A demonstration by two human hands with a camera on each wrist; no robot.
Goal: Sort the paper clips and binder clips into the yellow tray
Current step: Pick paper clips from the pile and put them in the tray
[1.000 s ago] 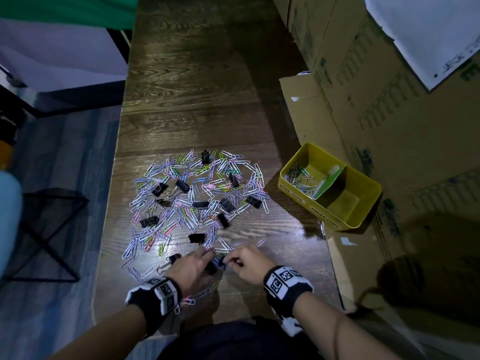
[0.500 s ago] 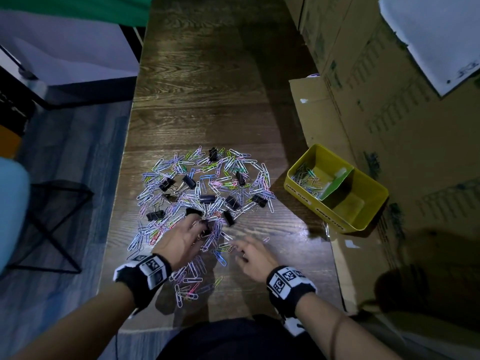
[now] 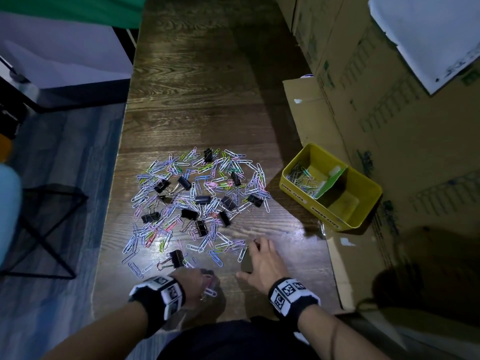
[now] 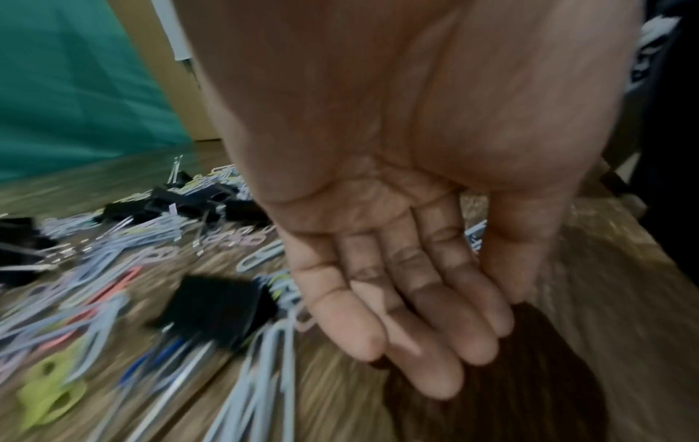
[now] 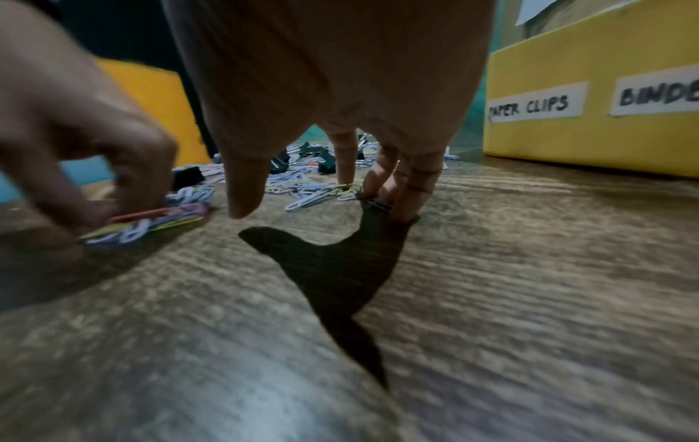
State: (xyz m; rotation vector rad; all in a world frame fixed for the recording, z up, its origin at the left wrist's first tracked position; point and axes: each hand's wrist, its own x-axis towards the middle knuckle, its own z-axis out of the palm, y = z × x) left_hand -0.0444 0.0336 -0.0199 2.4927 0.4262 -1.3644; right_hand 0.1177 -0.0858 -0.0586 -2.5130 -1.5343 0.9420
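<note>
A heap of coloured paper clips [image 3: 207, 183] mixed with black binder clips [image 3: 202, 200] lies mid-table. The yellow tray [image 3: 293, 188] sits to the right; its labels [image 5: 529, 106] read PAPER CLIPS and BINDE. Its left compartment holds several paper clips [image 3: 302, 178], behind a green divider [image 3: 331, 183]. My left hand [image 3: 200, 279] is near the front edge, fingers [image 4: 435, 329] straight, pressing a small bunch of paper clips [image 5: 151, 221] against the wood. My right hand [image 3: 259, 255] stands fingertips-down [image 5: 401, 206] at the heap's near right edge, touching a dark clip [image 5: 378, 205], thumb spread.
Cardboard boxes [image 3: 389, 113] line the table's right side, behind and beside the tray. The wooden table [image 3: 207, 87] runs far ahead past the heap. A lone binder clip [image 3: 176, 257] lies just ahead of my left hand. A black wire stool [image 3: 44, 229] stands on the floor, left.
My left hand reached into the heap, then drew back toward the front edge, dragging a small bunch of paper clips with it. My right hand stayed near the heap's right edge.
</note>
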